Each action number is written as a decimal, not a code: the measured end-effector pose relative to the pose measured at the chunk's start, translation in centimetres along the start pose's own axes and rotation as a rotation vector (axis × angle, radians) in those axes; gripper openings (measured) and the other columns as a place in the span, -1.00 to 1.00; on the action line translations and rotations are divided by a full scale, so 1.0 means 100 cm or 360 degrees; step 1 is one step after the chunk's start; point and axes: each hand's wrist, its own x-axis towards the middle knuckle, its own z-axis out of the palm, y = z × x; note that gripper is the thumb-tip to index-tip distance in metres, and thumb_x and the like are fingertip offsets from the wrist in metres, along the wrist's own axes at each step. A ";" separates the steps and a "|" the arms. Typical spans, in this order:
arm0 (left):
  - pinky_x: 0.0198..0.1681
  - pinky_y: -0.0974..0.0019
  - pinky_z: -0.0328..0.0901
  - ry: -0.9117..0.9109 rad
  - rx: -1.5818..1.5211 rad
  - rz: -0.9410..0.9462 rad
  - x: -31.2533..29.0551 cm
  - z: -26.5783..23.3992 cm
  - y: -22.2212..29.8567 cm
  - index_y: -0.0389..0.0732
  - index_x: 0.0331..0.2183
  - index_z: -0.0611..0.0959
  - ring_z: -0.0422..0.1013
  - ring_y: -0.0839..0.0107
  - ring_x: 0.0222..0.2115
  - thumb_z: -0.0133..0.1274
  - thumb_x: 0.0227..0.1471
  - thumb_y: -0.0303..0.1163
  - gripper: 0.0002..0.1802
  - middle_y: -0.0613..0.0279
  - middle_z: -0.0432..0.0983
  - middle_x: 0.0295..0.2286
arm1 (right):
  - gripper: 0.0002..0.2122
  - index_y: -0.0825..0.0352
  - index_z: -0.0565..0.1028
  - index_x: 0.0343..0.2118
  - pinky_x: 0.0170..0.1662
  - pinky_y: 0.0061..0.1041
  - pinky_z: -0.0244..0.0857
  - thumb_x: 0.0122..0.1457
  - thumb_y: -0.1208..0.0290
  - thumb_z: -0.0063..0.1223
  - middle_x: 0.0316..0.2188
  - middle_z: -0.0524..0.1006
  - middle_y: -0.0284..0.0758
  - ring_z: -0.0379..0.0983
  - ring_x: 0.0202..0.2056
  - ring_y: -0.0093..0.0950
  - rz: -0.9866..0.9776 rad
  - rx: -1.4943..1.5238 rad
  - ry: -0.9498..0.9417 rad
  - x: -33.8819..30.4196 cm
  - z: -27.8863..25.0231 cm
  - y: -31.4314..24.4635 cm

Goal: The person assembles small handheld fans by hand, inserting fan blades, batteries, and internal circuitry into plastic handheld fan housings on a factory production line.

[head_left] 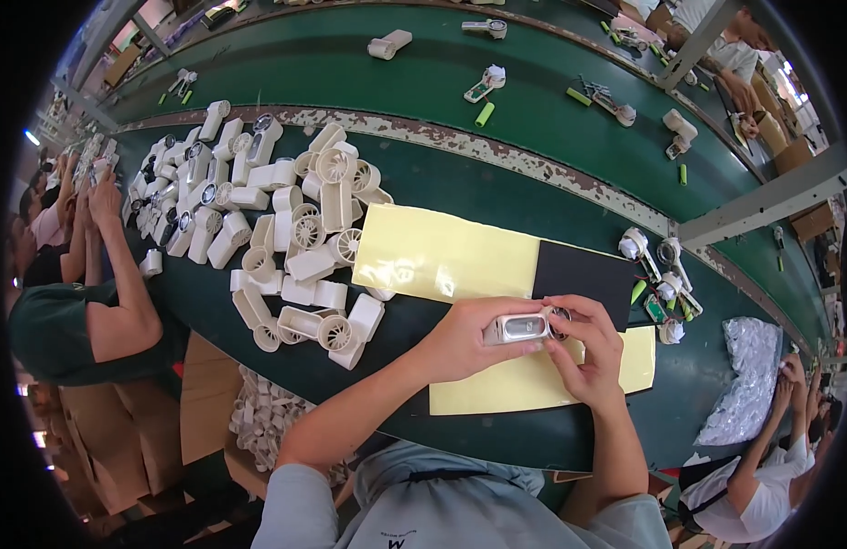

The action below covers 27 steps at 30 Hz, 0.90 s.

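Note:
Between my two hands, above the yellow sheets, is a small white fan housing (519, 328) with a grey window along its side and a dark round part at its right end. My left hand (455, 337) wraps round the left end of the housing, its thumb along the lower edge. The fingers of my right hand (592, 351) are bent onto the dark round end. Under the hands lie a yellow sheet (442, 256), a black pad (581, 274) and a nearer yellow sheet (501, 392). What the right fingertips press on is partly hidden.
A heap of white fan housings (286, 224) covers the table's left. Fan inner parts with circuit boards (661, 285) and a clear plastic bag (745, 371) lie at the right. Beyond a worn ledge (460, 139), a green belt (332, 78) carries scattered parts. Other people work at both sides.

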 end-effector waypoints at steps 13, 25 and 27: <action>0.04 0.25 0.41 0.0007 0.0391 0.0417 -0.005 0.010 0.003 -0.23 0.12 0.59 0.48 0.26 -0.02 0.43 -0.05 -0.38 -0.32 0.11 0.46 0.02 | -0.73 0.48 0.55 -0.16 -0.20 -0.45 0.35 0.35 0.38 -0.15 -0.27 0.55 -0.14 0.50 -0.26 -0.35 0.0330 0.0021 0.0319 0.001 0.009 -0.011; -0.07 0.27 0.46 -0.0073 0.0383 0.0247 -0.010 0.023 -0.004 -0.31 -0.02 0.59 0.59 0.27 -0.16 0.45 -0.08 -0.38 -0.41 0.06 0.61 -0.15 | -0.62 0.45 0.52 -0.46 -0.45 -0.50 0.17 0.39 0.36 -0.30 -0.54 0.49 -0.22 0.35 -0.53 -0.48 0.0256 -0.0230 0.0487 -0.004 0.012 -0.014; -0.07 0.27 0.46 -0.0097 0.0307 0.0224 -0.009 0.024 -0.005 -0.31 -0.03 0.59 0.59 0.25 -0.16 0.46 -0.09 -0.38 -0.42 0.05 0.61 -0.15 | -0.62 0.44 0.52 -0.46 -0.45 -0.49 0.19 0.39 0.36 -0.30 -0.54 0.49 -0.21 0.36 -0.53 -0.47 0.0201 -0.0238 0.0499 -0.005 0.010 -0.014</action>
